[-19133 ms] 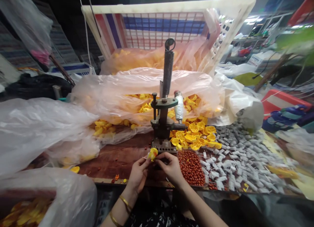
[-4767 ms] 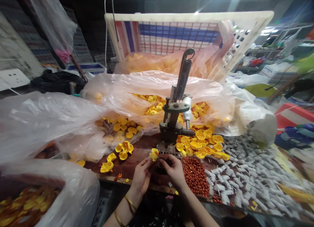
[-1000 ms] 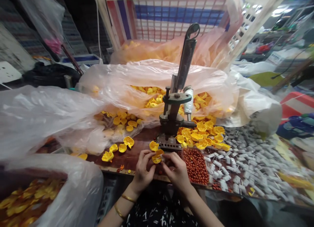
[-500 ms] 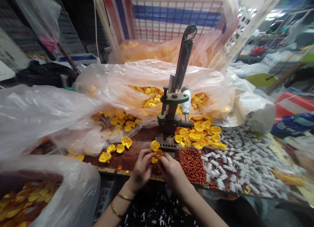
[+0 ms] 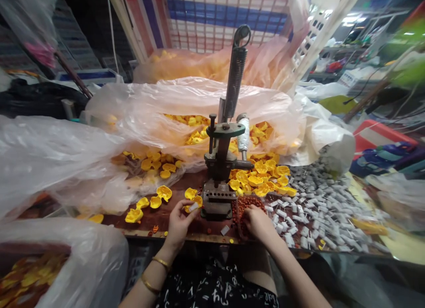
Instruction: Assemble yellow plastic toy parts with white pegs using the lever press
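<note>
Cluttered workshop bench, brown wooden top (image 5: 172, 212), with stuff piled all round the person's two hands. Biggest thing is the white crate (image 5: 318, 37) tipped up at the far back, way beyond the hands, with a striped sack behind its grid and its top edge cut off by the frame. In front of that, big clear bags (image 5: 59, 157) sprawl over the left and middle; you can only half see the yellow caps inside through the hazy plastic. Another bag at the bottom left corner is cut off too.

Straight beyond the hands, between them, stands the dark metal press (image 5: 221, 175) with a long spring sticking up. Right of the right hand is a spread of small white parts (image 5: 318, 210), too small and blurry to make out properly. Just past the right hand there's a heap of loose yellow caps (image 5: 262, 177).

The left hand (image 5: 177, 221) has a yellow cap (image 5: 194, 204) pinched in its fingertips, held right against the press's base on its left side. The cap is shallow, cupped, bright orange-yellow, partly hidden by the fingers. The right hand (image 5: 257, 221) is down in the red beads (image 5: 247, 204), fingers curled into the pile; can't tell if it's actually got any pinched.
</note>
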{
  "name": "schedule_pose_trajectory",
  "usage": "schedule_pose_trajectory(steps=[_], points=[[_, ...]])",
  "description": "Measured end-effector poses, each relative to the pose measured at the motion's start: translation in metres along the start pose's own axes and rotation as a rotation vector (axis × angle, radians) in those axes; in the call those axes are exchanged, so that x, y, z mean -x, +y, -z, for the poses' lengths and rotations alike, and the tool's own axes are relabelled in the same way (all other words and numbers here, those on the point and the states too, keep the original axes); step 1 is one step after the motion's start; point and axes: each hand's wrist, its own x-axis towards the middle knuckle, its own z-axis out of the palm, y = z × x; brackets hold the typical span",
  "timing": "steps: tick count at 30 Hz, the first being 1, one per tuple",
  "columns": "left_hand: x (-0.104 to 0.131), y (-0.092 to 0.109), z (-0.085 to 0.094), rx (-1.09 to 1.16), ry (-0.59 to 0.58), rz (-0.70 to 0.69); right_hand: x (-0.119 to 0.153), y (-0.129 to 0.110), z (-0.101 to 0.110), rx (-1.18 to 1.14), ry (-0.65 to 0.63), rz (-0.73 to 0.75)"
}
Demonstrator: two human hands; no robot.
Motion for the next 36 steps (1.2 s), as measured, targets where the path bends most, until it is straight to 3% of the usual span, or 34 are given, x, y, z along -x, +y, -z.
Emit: schedule_pose_trajectory(steps=[3, 5, 8, 12, 15, 24, 31, 36], points=[[0.002, 0.003, -0.008, 0.326, -0.006, 0.309, -0.004, 0.008, -0.004, -0.021, 0.02, 0.023], [0.006, 0.008, -0.013, 0.439, -0.024, 0.403, -0.002, -0.002, 0.0, -0.086, 0.129, 0.045], [0.011, 0.016, -0.02, 0.53, -0.037, 0.455, 0.003, -0.035, 0.005, -0.256, 0.271, 0.229], [0.014, 0.02, -0.025, 0.544, -0.033, 0.425, 0.003, -0.077, 0.0, -0.271, 0.326, 0.414], [0.014, 0.021, -0.025, 0.534, -0.043, 0.4, -0.001, -0.087, -0.007, -0.247, 0.348, 0.446], [0.01, 0.023, -0.022, 0.506, -0.083, 0.423, -0.006, -0.08, -0.014, -0.278, 0.363, 0.47], [-0.04, 0.009, -0.041, 0.227, -0.208, 0.245, -0.056, -0.073, -0.013, -0.283, 0.374, 0.285], [-0.051, 0.009, -0.043, 0.263, -0.173, 0.264, -0.057, -0.064, -0.006, -0.285, 0.325, 0.263]])
